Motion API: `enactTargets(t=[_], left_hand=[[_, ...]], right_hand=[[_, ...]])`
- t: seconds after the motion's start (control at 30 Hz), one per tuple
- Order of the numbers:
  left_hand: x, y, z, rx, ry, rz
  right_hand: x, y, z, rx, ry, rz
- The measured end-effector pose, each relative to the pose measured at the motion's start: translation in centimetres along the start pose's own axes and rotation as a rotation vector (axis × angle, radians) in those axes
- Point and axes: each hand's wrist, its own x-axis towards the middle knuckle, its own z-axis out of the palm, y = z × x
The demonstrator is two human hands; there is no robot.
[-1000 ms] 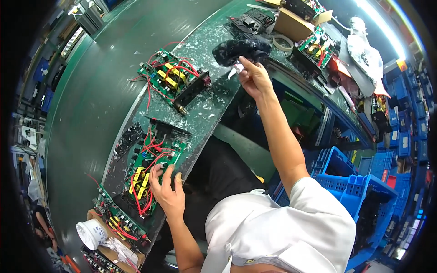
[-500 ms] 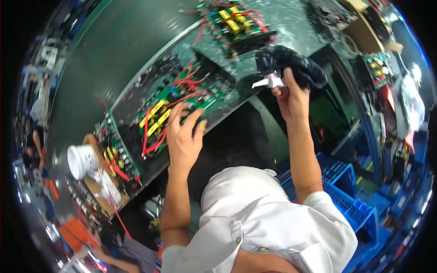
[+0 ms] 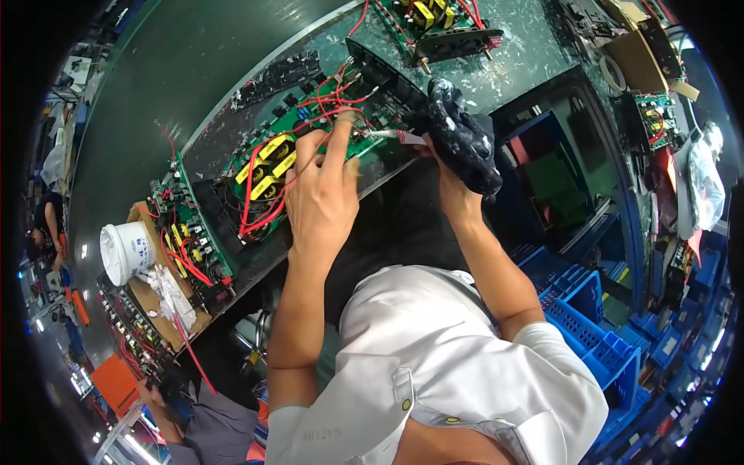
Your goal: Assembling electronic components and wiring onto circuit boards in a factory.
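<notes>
A green circuit board (image 3: 375, 152) with yellow-wrapped coils (image 3: 265, 187) and red wires (image 3: 332, 101) lies in a black housing at the bench edge. My left hand (image 3: 322, 203) is over it, palm down, fingers apart; its stretched forefinger reaches the red wires. In my right hand (image 3: 459, 194) is a glue tube with a slim white nozzle (image 3: 385, 134), the tip close to the board's right part, near the left forefinger. Dark, white-smeared wrapping (image 3: 465, 139) covers the tube's back end and hides most of my right fingers.
A second board (image 3: 434, 19) stands at the far edge. To the left are another wired board (image 3: 182, 240), a white tub (image 3: 126, 252) and a cardboard box (image 3: 151, 306). Blue crates (image 3: 593, 341) stand at lower right. A co-worker's grey-clothed body (image 3: 217, 422) shows at lower left.
My right hand has brought the tube left and down to the board, nozzle now at the parts. My left hand has moved slightly right, its forefinger now reaching the red wires.
</notes>
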Motion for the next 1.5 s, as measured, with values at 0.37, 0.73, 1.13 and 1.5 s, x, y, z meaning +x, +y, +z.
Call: enactTargets(t=[0.37, 0.73, 1.13, 1.5], left_hand=[[0.2, -0.8, 0.7, -0.030, 0.028, -0.039], [0.1, -1.1, 0.9, -0.063, 0.046, 0.001], [0.1, -0.6, 0.5, -0.085, 0.035, 0.002], [-4.5, -0.9, -0.3, -0.228, 0.165, 0.164]], right_hand=[[-0.5, 1.8, -1.0, -0.589, -0.101, -0.376], [-0.4, 1.8, -0.9, -0.572, -0.046, -0.369], [-1.6, 3.1, -2.0, -0.495, -0.018, -0.038], [-1.1, 1.3, -1.2, -0.479, -0.087, -0.322]])
